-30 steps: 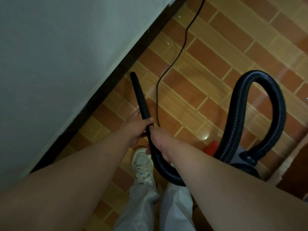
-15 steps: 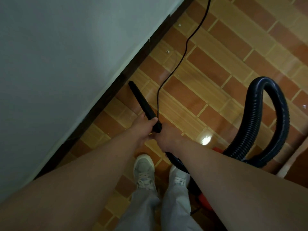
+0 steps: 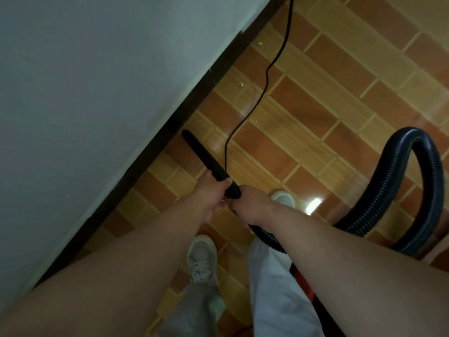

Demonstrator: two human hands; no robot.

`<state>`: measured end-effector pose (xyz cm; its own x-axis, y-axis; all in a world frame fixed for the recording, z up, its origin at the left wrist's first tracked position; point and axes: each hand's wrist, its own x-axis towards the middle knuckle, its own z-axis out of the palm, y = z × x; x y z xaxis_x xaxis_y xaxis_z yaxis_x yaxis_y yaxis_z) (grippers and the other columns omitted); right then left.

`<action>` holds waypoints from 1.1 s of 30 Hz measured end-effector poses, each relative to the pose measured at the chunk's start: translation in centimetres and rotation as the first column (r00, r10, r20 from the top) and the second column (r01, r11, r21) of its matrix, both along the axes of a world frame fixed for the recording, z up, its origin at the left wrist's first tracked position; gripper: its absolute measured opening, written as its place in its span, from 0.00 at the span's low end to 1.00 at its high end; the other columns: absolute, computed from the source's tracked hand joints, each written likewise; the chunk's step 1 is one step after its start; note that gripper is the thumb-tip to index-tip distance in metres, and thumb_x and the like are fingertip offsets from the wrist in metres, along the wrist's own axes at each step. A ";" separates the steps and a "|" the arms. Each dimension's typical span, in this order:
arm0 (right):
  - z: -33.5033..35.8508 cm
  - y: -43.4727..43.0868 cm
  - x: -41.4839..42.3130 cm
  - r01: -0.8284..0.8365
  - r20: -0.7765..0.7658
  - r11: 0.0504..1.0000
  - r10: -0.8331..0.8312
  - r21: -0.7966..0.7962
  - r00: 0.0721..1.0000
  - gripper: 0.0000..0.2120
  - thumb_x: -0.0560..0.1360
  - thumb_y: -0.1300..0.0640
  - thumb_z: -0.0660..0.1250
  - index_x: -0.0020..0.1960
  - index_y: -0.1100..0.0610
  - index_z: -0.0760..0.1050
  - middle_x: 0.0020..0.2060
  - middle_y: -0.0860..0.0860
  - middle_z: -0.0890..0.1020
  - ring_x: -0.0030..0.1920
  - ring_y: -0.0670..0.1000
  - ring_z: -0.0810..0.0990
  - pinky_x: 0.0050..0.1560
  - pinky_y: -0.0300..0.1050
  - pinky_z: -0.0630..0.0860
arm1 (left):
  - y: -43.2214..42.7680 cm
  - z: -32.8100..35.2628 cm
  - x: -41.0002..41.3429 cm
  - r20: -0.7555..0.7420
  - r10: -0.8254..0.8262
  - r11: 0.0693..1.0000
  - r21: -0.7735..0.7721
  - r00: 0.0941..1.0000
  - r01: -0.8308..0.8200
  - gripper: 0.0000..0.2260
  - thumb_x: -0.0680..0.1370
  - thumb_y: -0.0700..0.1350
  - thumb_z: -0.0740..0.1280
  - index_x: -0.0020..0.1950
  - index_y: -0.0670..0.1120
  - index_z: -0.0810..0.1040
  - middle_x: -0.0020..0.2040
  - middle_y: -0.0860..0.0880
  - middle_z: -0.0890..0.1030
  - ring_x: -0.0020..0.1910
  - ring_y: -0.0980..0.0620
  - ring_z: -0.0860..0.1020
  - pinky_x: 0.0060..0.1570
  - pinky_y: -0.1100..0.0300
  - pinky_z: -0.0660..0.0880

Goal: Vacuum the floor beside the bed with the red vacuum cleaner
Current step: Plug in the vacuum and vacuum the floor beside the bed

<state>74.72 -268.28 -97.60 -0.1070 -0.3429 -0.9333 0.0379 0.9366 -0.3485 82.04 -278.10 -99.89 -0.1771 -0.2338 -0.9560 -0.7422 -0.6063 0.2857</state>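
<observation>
A black crevice nozzle (image 3: 202, 155) points at the floor close to the dark base of the bed (image 3: 155, 139). My left hand (image 3: 210, 193) grips the nozzle's rear end. Just behind it my right hand (image 3: 250, 205) grips the ribbed black hose (image 3: 398, 190), which loops up on the right and runs under my right forearm. Only a red strip of the vacuum cleaner body (image 3: 303, 280) shows beneath that arm. The bed's pale sheet (image 3: 85, 93) fills the left half of the view.
A thin black power cord (image 3: 267, 76) snakes over the brown and tan tiled floor (image 3: 315, 105) from the top edge down to the nozzle. Small white crumbs (image 3: 241, 84) lie near the bed base. My two white sneakers (image 3: 201, 259) stand below the hands.
The nozzle tip has moved closer to the bed base and my hands came nearer together. My right foot has stepped forward, and the hose loop and vacuum body have shifted right and lower in view.
</observation>
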 end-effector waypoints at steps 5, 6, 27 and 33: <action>1.2 0.9 -4.1 0.045 0.002 0.999 -0.045 0.025 0.999 0.15 0.80 0.50 0.61 0.63 0.56 0.71 0.49 0.58 0.81 0.43 0.58 0.81 0.34 0.46 0.75 | 0.7 1.2 -4.8 0.007 -0.022 1.000 -0.005 1.000 0.022 0.31 0.83 0.43 0.67 0.81 0.57 0.58 0.64 0.45 0.81 0.54 0.46 0.84 0.52 0.48 0.83; 1.4 1.0 -4.9 0.069 -0.002 0.997 -0.069 0.025 0.998 0.15 0.80 0.50 0.61 0.64 0.55 0.70 0.49 0.58 0.82 0.43 0.58 0.82 0.34 0.47 0.76 | 0.8 1.5 -5.9 0.009 -0.026 1.000 -0.010 1.000 0.026 0.31 0.83 0.43 0.67 0.82 0.57 0.57 0.63 0.45 0.81 0.54 0.46 0.84 0.52 0.48 0.83; 1.2 1.8 -11.6 0.301 -0.040 0.951 -0.299 0.065 0.953 0.07 0.82 0.54 0.59 0.53 0.55 0.74 0.39 0.55 0.80 0.36 0.55 0.79 0.35 0.48 0.76 | 1.4 1.5 -15.5 -0.058 -0.197 0.979 0.036 0.979 0.199 0.19 0.84 0.39 0.64 0.73 0.54 0.68 0.63 0.45 0.80 0.59 0.44 0.80 0.53 0.47 0.81; 1.5 0.9 -12.5 0.228 0.013 0.968 -0.231 0.108 0.973 0.06 0.80 0.58 0.60 0.49 0.57 0.75 0.35 0.56 0.78 0.35 0.57 0.79 0.36 0.49 0.76 | 1.6 1.7 -14.7 -0.036 -0.163 0.984 -0.083 0.986 0.160 0.11 0.84 0.41 0.62 0.64 0.53 0.70 0.63 0.42 0.79 0.59 0.42 0.80 0.54 0.44 0.82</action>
